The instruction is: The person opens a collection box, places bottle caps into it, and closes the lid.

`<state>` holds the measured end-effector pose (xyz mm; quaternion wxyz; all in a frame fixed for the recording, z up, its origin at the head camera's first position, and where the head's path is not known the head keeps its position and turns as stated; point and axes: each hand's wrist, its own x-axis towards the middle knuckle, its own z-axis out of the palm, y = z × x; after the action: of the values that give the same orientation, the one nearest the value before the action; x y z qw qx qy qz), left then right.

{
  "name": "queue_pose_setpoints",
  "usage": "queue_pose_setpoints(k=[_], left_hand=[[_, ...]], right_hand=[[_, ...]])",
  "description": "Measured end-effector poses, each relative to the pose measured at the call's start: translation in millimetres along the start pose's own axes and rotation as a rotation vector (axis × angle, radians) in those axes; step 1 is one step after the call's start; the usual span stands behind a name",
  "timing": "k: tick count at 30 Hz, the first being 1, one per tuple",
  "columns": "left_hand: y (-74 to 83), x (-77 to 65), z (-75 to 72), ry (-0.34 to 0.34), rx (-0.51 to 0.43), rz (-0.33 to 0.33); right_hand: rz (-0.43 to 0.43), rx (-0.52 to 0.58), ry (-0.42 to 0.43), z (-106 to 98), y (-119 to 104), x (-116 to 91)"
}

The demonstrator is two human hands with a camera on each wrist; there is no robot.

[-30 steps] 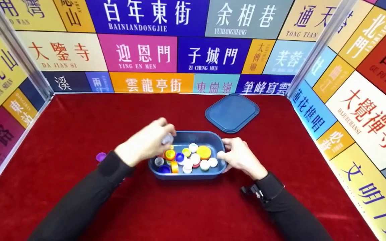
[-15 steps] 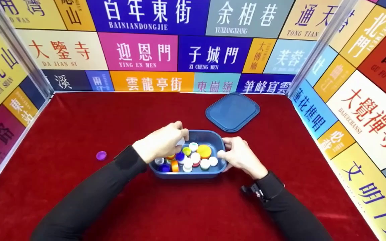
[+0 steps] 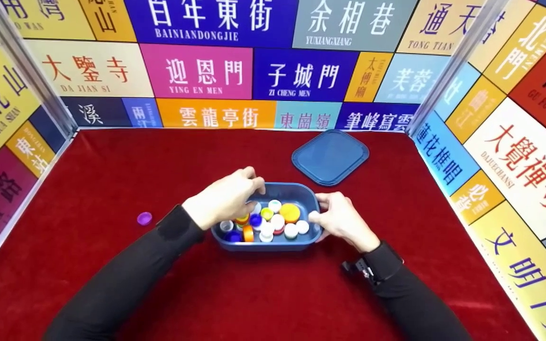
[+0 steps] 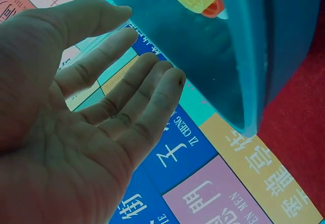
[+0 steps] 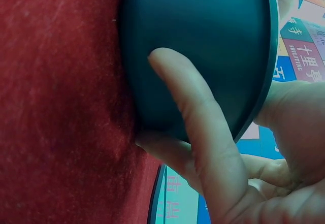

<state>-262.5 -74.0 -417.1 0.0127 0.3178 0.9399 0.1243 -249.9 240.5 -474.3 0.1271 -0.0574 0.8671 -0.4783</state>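
A blue-grey plastic box [image 3: 266,246] stands on the red cloth, with several bottle caps in white, yellow, orange and dark blue inside. My left hand [image 3: 225,196] hovers over the box's left end. Its fingers are loosely bent and hold nothing in the left wrist view. A white cap [image 3: 257,207] lies just under its fingertips, partly hidden. My right hand [image 3: 344,220] grips the box's right end, thumb at the rim. In the right wrist view, one finger [image 5: 188,92] lies along the box's outer wall [image 5: 208,26].
A purple cap [image 3: 144,218] lies on the red cloth [image 3: 273,293] left of the box. Behind the box to the right lies a flat blue-grey lid [image 3: 331,157]. Walls with colourful printed signs [image 3: 197,71] border the table at the back and sides.
My left hand has moved right over the box and let go of a white cap, which now lies among the others. The right hand keeps its hold on the box.
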Motion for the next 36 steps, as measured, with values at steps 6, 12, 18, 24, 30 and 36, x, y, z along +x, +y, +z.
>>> queue_pose_setpoints(k=[6,12,18,24,30,36], left_hand=[[-4.9,-6.1,1.0,0.025,-0.004,-0.011],[-11.7,-14.2,-3.2,0.070,-0.004,-0.013],[-20.4,-21.5,-8.9,0.102,-0.017,-0.038],[-34.7,-34.5,-13.5,0.159,-0.033,-0.040],[-54.5,-51.0,-18.8,0.183,-0.101,-0.117],[-78.3,-71.3,-24.1,0.204,-0.169,-0.168]], right_hand=[[-0.002,-0.010,-0.002,1.2,-0.1,1.4],[-0.015,-0.005,-0.002,0.7,0.2,0.7],[-0.013,0.028,-0.012,1.1,0.2,-0.3],[-0.010,0.018,-0.014,1.1,0.8,-0.2],[-0.010,0.010,-0.010,0.6,1.1,0.0],[-0.016,0.006,-0.001,0.0,1.0,0.6]])
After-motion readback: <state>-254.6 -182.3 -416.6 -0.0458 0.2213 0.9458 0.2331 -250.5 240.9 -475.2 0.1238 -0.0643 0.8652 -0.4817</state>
